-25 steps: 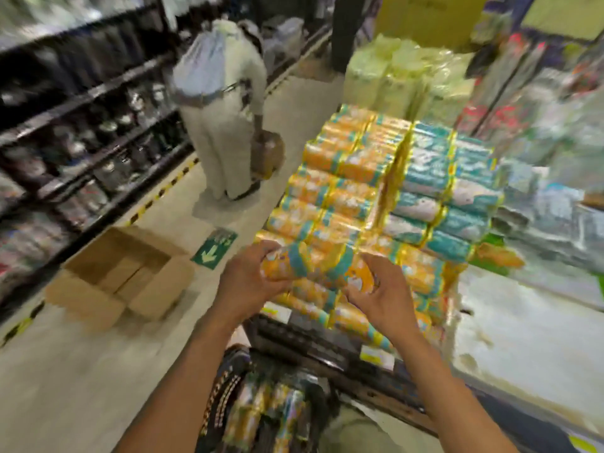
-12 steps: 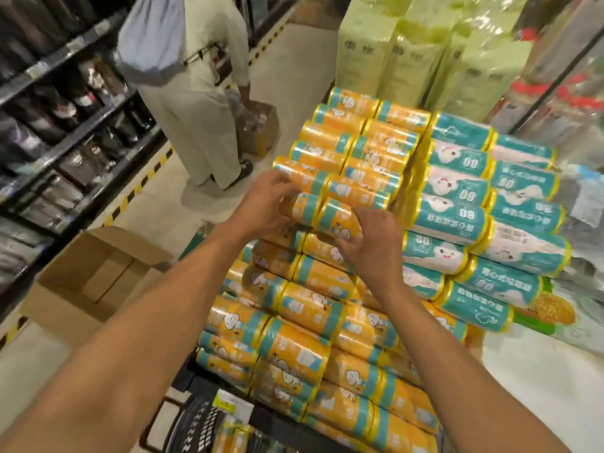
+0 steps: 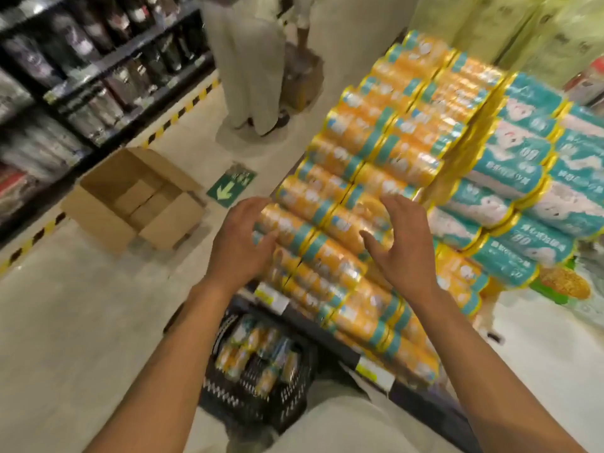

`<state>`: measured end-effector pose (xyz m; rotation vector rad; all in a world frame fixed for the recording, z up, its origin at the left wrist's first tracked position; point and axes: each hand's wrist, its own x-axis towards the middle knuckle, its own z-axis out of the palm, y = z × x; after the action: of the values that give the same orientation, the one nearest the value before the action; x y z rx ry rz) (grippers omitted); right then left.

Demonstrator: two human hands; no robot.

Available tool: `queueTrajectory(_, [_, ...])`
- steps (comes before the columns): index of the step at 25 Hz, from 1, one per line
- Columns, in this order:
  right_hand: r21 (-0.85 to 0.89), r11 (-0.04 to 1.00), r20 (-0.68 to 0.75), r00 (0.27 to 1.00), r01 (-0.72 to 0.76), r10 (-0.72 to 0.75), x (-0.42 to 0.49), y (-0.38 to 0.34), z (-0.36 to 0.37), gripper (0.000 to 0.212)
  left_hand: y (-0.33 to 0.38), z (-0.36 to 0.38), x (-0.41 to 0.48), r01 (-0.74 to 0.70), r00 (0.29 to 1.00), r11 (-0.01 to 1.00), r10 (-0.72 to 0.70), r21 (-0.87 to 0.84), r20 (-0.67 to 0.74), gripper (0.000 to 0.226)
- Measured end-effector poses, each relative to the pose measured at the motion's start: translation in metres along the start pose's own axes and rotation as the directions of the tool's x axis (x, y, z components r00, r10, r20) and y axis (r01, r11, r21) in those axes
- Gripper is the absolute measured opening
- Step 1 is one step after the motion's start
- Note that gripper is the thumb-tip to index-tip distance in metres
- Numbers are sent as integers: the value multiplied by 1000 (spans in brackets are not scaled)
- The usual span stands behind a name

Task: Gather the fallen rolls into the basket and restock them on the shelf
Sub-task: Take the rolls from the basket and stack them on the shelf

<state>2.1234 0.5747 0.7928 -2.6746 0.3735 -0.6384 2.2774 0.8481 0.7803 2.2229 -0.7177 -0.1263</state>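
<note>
Hovering at the centre of the frame, two bare hands face a stack [image 3: 376, 152] of orange rolls on a low shelf [image 3: 340, 349]. The left hand [image 3: 242, 243] has loosely curved fingers by the roll ends at the stack's left side. Blur hides whether it touches them, and it grips nothing. The right hand [image 3: 402, 246] is spread, fingers apart and nearly straight, palm towards the stack and empty.

At the bottom centre, on the floor just below the shelf edge, sits a black mesh basket [image 3: 225, 397]. Several orange rolls [image 3: 251, 344] lie inside it, so the gathering looks done or nearly so; no loose rolls show on the visible floor. Restocking appears well under way but unfinished, because the basket must be emptied onto the stack roll by roll. Neither hand carries a roll at this moment, so a reach down to the basket seems the likely next step.

To the right of the stack are teal rolls [image 3: 523, 191]. At the left lies an open cardboard box [image 3: 130, 204], beside a green floor arrow [image 3: 230, 188]. Another person [image 3: 251, 60] stands in the aisle at the top.
</note>
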Motion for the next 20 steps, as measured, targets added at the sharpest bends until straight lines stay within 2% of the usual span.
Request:
queueTrajectory(2, [125, 992, 163, 985, 30, -50, -73, -56, 24, 54, -44, -13, -103, 206, 979, 979, -206, -10, -7, 53])
queueTrajectory(4, [200, 980, 391, 916, 7, -86, -137, -100, 63, 51, -91, -6, -200, 403, 915, 915, -403, -22, -6, 53])
queueTrajectory(7, [182, 983, 720, 683, -12, -125, -215, -114, 142, 54, -146, 48, -321, 652, 758, 757, -651, -42, 34, 56])
queueTrajectory(9, [144, 990, 844, 524, -15, -114, -257, -97, 209, 57, -179, 109, -370, 790, 613, 610, -789, -64, 48, 59])
queueTrajectory(10, [117, 993, 886, 454, -18, -96, -277, -81, 245, 58, -195, 145, -386, 844, 534, 529, -843, -89, 59, 58])
queueTrajectory(12, [84, 996, 942, 327, -17, -74, -307, -48, 325, 58, -231, 218, -403, 889, 457, 449, -885, -93, 87, 52])
queueTrajectory(13, [86, 996, 963, 260, -29, -75, -329, -26, 371, 57, -258, 263, -413, 922, 380, 369, -920, -115, 93, 47])
queueTrajectory(14, [90, 996, 974, 210, -21, -84, -349, -5, 417, 56, -284, 307, -421, 940, 325, 317, -945, -124, 45, 44])
queueTrajectory(15, [98, 995, 974, 205, -10, -94, -358, 8, 449, 56, -301, 331, -416, 942, 302, 295, -953, -159, 21, 45])
queueTrajectory(16, [100, 995, 975, 196, 11, -101, -380, 28, 489, 58, -324, 368, -423, 945, 247, 228, -967, -233, 56, 49])
queueTrajectory(18, [36, 999, 990, 135, -22, -33, -418, 59, 557, 63, -373, 431, -433, 954, 78, 41, -991, -297, 112, 57])
queueTrajectory(19, [-18, 998, 994, 104, -58, 24, -438, 77, 586, 64, -396, 460, -439, 947, 12, -31, -991, -320, 132, 60])
queueTrajectory(20, [-57, 992, 993, 100, -111, 68, -456, 90, 607, 66, -415, 486, -444, 946, -24, -65, -991, -316, 132, 59])
